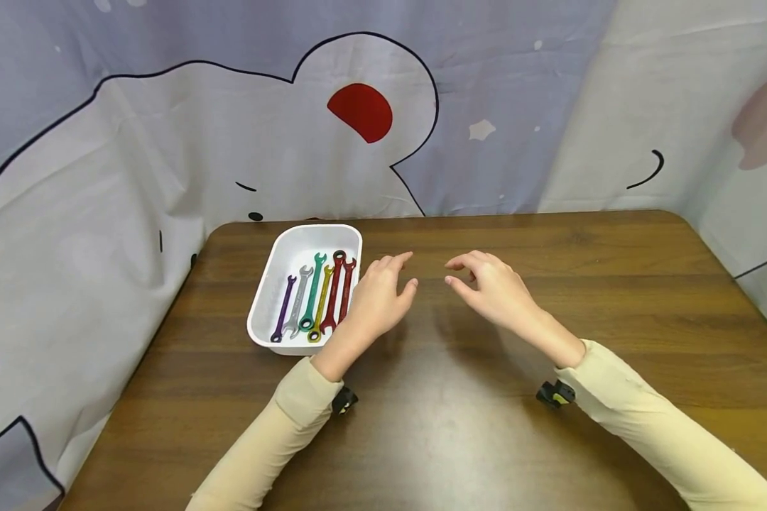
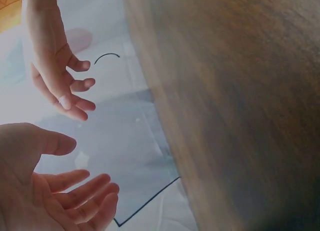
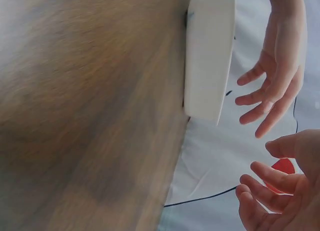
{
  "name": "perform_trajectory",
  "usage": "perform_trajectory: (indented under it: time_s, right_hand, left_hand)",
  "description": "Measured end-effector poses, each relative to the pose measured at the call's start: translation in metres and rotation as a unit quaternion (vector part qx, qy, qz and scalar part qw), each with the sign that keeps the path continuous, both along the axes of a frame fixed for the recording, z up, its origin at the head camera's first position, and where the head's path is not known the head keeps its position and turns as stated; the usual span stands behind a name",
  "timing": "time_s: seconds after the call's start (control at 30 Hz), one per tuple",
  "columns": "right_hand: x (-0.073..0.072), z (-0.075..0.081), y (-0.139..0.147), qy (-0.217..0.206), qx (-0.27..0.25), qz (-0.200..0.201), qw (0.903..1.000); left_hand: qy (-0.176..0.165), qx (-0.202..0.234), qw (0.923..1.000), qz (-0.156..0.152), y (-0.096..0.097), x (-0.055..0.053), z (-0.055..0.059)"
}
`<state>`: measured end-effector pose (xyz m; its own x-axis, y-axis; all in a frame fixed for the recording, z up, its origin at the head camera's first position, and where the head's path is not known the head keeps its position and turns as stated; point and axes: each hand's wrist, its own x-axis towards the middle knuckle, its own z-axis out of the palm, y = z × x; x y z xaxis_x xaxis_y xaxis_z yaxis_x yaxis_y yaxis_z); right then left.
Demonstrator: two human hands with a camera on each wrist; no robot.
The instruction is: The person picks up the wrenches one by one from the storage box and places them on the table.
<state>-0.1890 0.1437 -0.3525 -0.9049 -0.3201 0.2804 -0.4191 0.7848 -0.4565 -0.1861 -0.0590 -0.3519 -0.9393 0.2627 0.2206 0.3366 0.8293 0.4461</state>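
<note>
Smooth white plastic with a soft gloss in the tray (image 1: 273, 277), far left. Shiny metal inside: tinted on the purple wrench (image 1: 284, 310), green wrench (image 1: 313, 291), yellow wrench (image 1: 322, 304) and red wrenches (image 1: 334, 291), plain silvery on the grey wrench (image 1: 298, 301). Brown wood-look grain across the table (image 1: 620, 284), smooth, with a satin glare on the near side. Matt cloth, creased at left, in the far printed curtain (image 1: 518, 85). Matt cloth again in the cream sleeves (image 1: 652, 411), left and right.

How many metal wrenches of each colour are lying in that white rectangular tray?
Purple metal wrench: 1
Silver metal wrench: 1
Green metal wrench: 1
Yellow metal wrench: 1
Red metal wrenches: 2
Total: 6
</note>
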Motion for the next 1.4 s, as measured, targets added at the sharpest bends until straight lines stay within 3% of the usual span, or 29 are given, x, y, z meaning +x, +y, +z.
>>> perform_trajectory:
  time_s: [0.27,0.77,1.13,1.4]
  right_hand:
    - [-0.010,0.006,-0.017,0.010,-0.034,0.012,0.9993]
    - [-0.023,0.006,-0.050,-0.020,-0.087,0.027,0.9956]
    - [-0.027,0.006,-0.075,-0.015,-0.090,0.030,0.9954]
    - [-0.038,0.006,-0.088,-0.030,-0.078,0.007,0.9965]
  left_hand:
    - [-0.011,0.026,0.9996,0.011,-0.009,-0.005,0.006]
    - [-0.021,0.082,0.9954,0.045,-0.037,-0.011,0.019]
    - [-0.017,0.097,0.9934,0.058,-0.057,-0.016,0.021]
    - [-0.042,0.110,0.9899,0.079,-0.077,-0.017,0.023]
